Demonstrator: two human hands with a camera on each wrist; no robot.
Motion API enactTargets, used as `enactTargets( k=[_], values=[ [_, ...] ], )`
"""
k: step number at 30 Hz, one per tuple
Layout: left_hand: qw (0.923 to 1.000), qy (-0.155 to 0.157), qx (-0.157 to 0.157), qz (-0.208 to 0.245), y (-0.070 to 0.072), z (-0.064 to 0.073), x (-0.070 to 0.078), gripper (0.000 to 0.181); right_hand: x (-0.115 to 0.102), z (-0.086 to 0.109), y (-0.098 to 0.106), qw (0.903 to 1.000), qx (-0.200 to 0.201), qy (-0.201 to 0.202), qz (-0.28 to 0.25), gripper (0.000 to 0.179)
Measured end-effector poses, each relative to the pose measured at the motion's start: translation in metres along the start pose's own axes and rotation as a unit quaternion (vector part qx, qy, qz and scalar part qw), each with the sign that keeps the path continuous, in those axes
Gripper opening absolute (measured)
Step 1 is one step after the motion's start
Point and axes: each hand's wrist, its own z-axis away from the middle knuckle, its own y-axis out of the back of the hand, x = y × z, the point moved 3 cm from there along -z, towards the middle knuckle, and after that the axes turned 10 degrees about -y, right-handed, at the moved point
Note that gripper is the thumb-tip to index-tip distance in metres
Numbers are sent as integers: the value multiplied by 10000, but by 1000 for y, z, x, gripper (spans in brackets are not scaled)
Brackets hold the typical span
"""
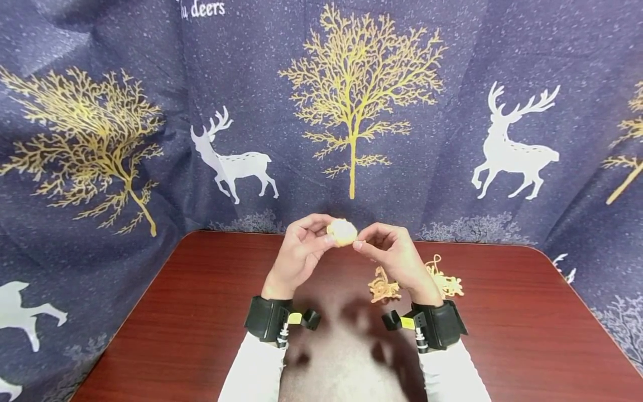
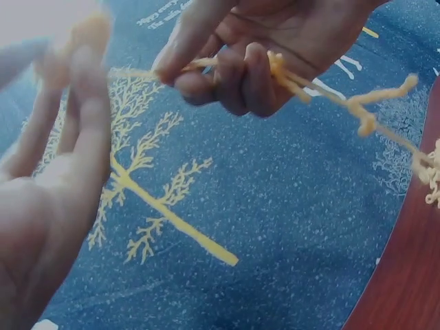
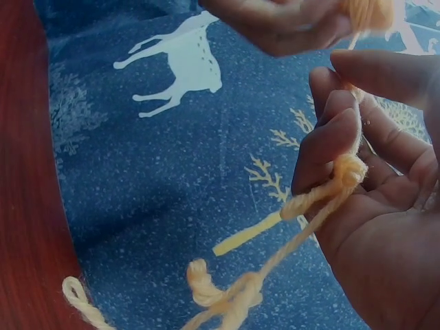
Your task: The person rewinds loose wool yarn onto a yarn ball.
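Two loose tangles of pale orange yarn point(image 1: 384, 287) lie on the reddish-brown wooden counter point(image 1: 211, 290), to the left and right of my right wrist. My left hand point(image 1: 301, 251) pinches a small round ball of light orange yarn point(image 1: 342, 231) between thumb and fingers, raised over the counter's far middle. My right hand point(image 1: 394, 254), just to its right, pinches a soft orange yarn strand point(image 3: 295, 239) between thumb and forefinger. From my left wrist I see that strand running from the ball through my right fingers and down toward the counter, a run the head view barely shows. Only my right wrist view gives me a close look at the thick knot point(image 3: 350, 170) by my palm. Both forearms reach forward from the near side, hands angled inward, fingertips near each other.
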Motion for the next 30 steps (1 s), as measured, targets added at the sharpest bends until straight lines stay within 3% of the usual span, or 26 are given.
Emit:
enactTargets(
  k=[2, 4, 6, 8, 10, 13, 15, 16, 17, 21, 23, 26, 30],
  values=[
    [9980, -65, 622, 94, 1, -1, -1, 36, 0, 0, -2, 9998, 32, -46, 164, 8],
    [9931, -153, 1158, -110, 2, -2, -2, 35, 0, 0, -3, 9994, 34, -87, 334, 8],
    [9855, -261, 1523, -701, 3, -3, -4, 30, 1, -1, -4, 9989, 20, -101, 454, 8],
    [9722, -312, 1673, -1611, 5, -3, -5, 25, 1, 0, -4, 9986, 27, -101, 518, 8],
    [9479, -312, 1580, -2750, 6, -2, -6, 24, 1, 0, -4, 9983, 63, -88, 566, 8],
    [9026, -191, 1106, -4155, 6, -2, -9, 24, 0, 1, -1, 9979, 138, -50, 625, 7],
    [8828, -21, 650, -4652, 6, -1, -10, 23, 0, 1, 0, 9982, 156, -15, 587, 8],
    [8785, 82, 387, -4762, 6, 0, -11, 23, -1, 2, 1, 9983, 166, 1, 555, 8],
    [8796, 212, 108, -4751, 5, 0, -13, 23, -1, 2, 2, 9985, 177, 8, 513, 8],
    [8992, 901, -993, -4166, 2, 3, -15, 22, -3, 3, 6, 9989, 298, -18, 371, 8],
    [9139, 1136, -1411, -3632, 0, 4, -14, 22, -3, 3, 8, 9987, 394, -69, 328, 10],
    [9363, 1179, -1736, -2817, -2, 6, -11, 23, -2, 3, 9, 9984, 506, -94, 244, 12],
    [9664, 936, -1635, -1751, -3, 6, -7, 26, 1, 2, 8, 9988, 478, -71, 74, 10]
  ],
)
